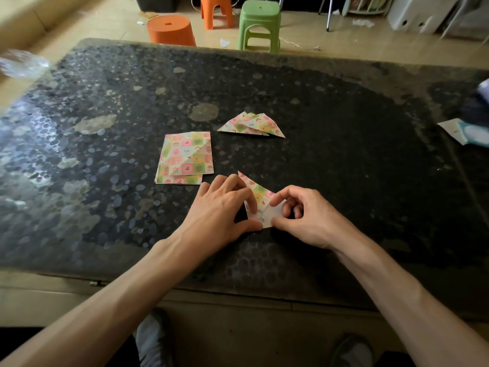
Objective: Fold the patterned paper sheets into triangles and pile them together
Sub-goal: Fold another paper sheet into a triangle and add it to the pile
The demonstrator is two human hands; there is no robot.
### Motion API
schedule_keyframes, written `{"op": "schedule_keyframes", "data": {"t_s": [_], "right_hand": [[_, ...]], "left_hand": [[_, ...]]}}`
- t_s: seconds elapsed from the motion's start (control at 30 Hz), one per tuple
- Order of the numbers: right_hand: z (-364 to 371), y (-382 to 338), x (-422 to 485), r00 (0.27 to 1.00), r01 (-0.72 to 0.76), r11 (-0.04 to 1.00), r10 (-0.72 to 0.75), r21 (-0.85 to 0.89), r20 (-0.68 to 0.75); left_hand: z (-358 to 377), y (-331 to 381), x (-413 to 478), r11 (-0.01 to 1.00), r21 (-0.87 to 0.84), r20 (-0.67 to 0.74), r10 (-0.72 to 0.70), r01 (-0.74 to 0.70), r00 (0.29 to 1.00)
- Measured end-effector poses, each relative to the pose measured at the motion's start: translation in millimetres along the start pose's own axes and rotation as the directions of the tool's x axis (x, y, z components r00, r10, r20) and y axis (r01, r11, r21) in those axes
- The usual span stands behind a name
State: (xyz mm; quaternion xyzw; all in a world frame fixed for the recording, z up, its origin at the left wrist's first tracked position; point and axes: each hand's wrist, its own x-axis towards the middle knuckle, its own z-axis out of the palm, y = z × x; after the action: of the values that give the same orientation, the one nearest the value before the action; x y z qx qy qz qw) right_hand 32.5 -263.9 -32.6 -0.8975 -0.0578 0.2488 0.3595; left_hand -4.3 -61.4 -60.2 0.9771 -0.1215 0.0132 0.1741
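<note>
Surrounding held sheet (260, 193), stack (182, 160), triangles (251, 125), perhaps plastic (21, 63)

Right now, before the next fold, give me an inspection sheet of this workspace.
Surface: dark speckled tabletop with worn pale patches.
Job's things: stack of square patterned paper sheets left of centre; pile of folded patterned triangles beyond it to the right, apart from it; half-folded patterned sheet between the hands.
Clutter: white paper packet at the right edge; clear crumpled plastic at far left.
Grippers: left hand and right hand both pinch the half-folded patterned sheet.
Cables: thin pale cord on the floor by the green plastic stool.
Surroundings: round orange plastic stool, square orange plastic stool, white box.
</note>
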Motion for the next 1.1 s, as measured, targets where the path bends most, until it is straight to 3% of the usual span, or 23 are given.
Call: {"op": "schedule_keyframes", "data": {"t_s": [0.2,0.37,0.47,0.6,0.77,1.1], "right_hand": [[4,-4,-2,1.0,-0.01,0.998,0.009,-0.063,-0.023],[-11,2,0,1.0,0.018,0.997,-0.018,0.079,-0.005],[-16,6,-1,0.992,0.021,0.983,0.002,0.183,-0.125],[-12,6,5,0.964,0.035,0.999,-0.033,0.006,-0.264],[-4,3,3,0.977,0.053,0.995,-0.069,-0.083,-0.203],[-1,1,-1,0.994,0.059,0.997,-0.055,0.043,-0.094]], "left_hand": [[-4,-4,3,0.988,-0.13,0.104,-0.066,0.08,0.992],[-6,-12,3,0.982,-0.176,0.113,-0.048,0.067,0.992],[-8,-12,3,0.972,-0.23,0.087,-0.033,0.053,0.996],[-6,-7,2,0.951,-0.301,0.032,-0.065,0.072,0.997],[8,4,-5,0.976,-0.198,-0.145,-0.124,0.094,0.982],[11,5,-3,0.968,-0.229,-0.159,-0.14,0.101,0.977]]}}
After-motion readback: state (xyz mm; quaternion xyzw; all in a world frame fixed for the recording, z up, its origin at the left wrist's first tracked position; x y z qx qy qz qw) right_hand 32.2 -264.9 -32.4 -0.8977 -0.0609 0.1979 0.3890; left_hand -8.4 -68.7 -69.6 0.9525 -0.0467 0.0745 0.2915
